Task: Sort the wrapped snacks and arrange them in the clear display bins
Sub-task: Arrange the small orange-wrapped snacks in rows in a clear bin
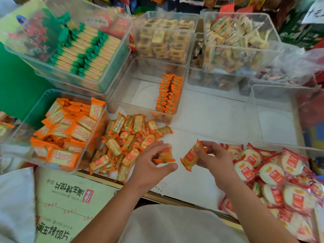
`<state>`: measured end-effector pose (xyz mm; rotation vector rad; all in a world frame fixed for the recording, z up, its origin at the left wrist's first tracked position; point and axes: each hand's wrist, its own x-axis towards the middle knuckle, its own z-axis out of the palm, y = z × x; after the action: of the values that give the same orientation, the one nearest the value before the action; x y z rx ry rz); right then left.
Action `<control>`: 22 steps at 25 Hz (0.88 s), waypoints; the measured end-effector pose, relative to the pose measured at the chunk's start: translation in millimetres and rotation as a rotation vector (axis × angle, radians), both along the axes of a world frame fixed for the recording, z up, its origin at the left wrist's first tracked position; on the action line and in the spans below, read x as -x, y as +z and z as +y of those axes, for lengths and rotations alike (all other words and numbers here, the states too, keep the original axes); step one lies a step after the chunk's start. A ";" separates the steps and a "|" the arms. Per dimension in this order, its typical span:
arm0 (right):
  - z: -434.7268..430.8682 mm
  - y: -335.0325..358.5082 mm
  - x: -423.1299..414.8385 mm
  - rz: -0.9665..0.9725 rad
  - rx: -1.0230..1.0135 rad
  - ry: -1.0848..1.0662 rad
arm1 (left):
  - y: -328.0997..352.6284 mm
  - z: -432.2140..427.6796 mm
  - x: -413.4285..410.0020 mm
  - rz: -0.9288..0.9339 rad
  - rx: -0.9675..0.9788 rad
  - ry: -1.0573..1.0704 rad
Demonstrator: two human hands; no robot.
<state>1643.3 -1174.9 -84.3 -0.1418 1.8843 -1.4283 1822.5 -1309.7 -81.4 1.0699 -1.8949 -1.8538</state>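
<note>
Open white bench [206, 113] between loose snack pile [126, 139] and round-cracker heap [273, 174] — clear up to half-empty clear bin [140, 95]. Hemmed left by full orange bin [66, 134]; behind, blocked by stacked bins [238, 44].

Person, head-camera view. Two bare forearms, no sleeves in view to the frame edge. Left hand [150, 165] and right hand [216, 157]: no gloves, rings, watch or bands visible. Fingernails short, unpainted as far as can be seen. Pale grey-white garment [175, 225] covers the torso below.
</note>
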 end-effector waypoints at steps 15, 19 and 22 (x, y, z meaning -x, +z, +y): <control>3.5 25.9 12.7 0.024 0.131 0.082 | 8.6 13.1 34.2 0.056 -0.152 0.008; -9.0 25.3 0.8 0.032 0.099 0.130 | 9.0 4.9 30.4 0.029 -0.081 -0.090; -24.5 27.5 -10.5 -0.004 0.070 0.135 | 5.0 -6.8 21.4 0.004 -0.043 -0.159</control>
<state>1653.8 -1199.3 -56.8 -0.2939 1.7869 -1.4017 1801.1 -1316.5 -76.4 0.9522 -1.9987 -1.9886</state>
